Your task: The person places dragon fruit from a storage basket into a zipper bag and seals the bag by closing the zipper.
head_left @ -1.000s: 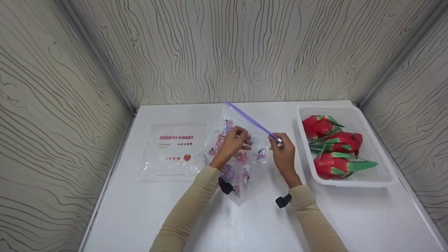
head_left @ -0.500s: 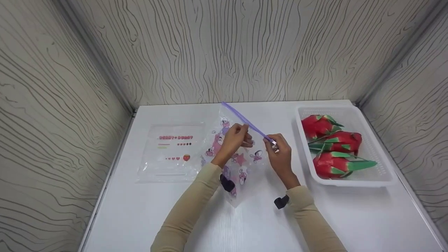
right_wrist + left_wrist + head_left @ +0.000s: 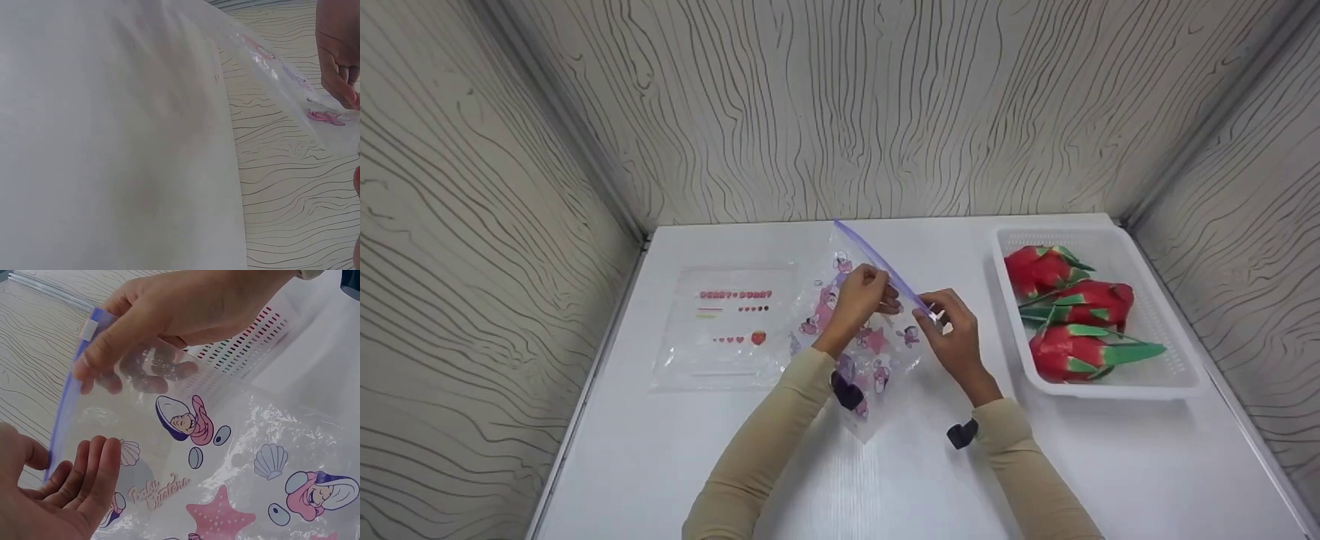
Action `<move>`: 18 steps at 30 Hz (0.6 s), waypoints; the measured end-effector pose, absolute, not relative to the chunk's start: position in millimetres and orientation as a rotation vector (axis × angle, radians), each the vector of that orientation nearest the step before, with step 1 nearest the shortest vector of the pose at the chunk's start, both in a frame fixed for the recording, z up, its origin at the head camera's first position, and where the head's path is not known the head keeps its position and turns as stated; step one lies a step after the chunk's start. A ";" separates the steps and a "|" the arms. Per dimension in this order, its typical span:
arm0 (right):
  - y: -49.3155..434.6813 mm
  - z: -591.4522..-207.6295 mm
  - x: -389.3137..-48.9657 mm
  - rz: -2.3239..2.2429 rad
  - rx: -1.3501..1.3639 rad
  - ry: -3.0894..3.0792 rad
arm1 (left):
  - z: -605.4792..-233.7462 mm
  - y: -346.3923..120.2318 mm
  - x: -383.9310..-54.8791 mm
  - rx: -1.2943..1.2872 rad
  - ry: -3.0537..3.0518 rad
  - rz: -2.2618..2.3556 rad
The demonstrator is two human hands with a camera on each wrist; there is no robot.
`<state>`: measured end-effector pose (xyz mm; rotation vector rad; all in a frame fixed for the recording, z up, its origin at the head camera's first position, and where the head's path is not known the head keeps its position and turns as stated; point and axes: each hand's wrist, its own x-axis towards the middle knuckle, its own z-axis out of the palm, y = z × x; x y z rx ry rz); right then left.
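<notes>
A clear zip bag (image 3: 875, 342) with pink and purple sea-creature prints hangs slantwise over the table, its purple zip strip (image 3: 877, 256) at the top. My left hand (image 3: 864, 298) pinches the strip partway along between thumb and forefinger; the other fingers lie loosely bent before the bag. At the strip's near right end my right hand (image 3: 956, 330) pinches the bag's corner. In the left wrist view, a white slider (image 3: 89, 329) sits near that end, close to the right thumb. Part of the right hand's fingers (image 3: 154, 374) shows through the film.
A second clear bag (image 3: 725, 356) with red lettering and a strawberry print lies flat on the white table (image 3: 840, 495) at left. At right stands a white perforated basket (image 3: 1174, 330) with three red-and-green dragon fruits (image 3: 1061, 352). Wood-patterned walls (image 3: 840, 112) enclose the table.
My left hand has come up to the zip strip and grips it. My right hand has shifted left and slightly down with the corner, so the strip now bows. The basket and flat bag have not moved.
</notes>
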<state>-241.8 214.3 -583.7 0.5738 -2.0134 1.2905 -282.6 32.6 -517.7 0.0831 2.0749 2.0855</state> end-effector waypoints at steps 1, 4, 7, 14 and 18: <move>215.1 -584.1 -241.4 1.321 0.596 -2.023 | -518.0 32.7 -283.2 0.088 2.082 2.088; 217.9 -584.9 -240.8 1.439 0.666 -2.047 | -518.1 32.4 -283.6 0.116 2.100 2.100; 219.8 -585.0 -240.9 1.555 0.674 -2.078 | -518.7 31.6 -283.0 0.148 2.140 2.072; 216.8 -579.7 -239.0 1.705 0.496 -2.196 | -519.6 33.2 -281.5 0.183 2.211 1.978; 214.1 -578.3 -237.7 1.768 0.415 -2.271 | -520.2 34.8 -282.4 0.194 2.232 1.961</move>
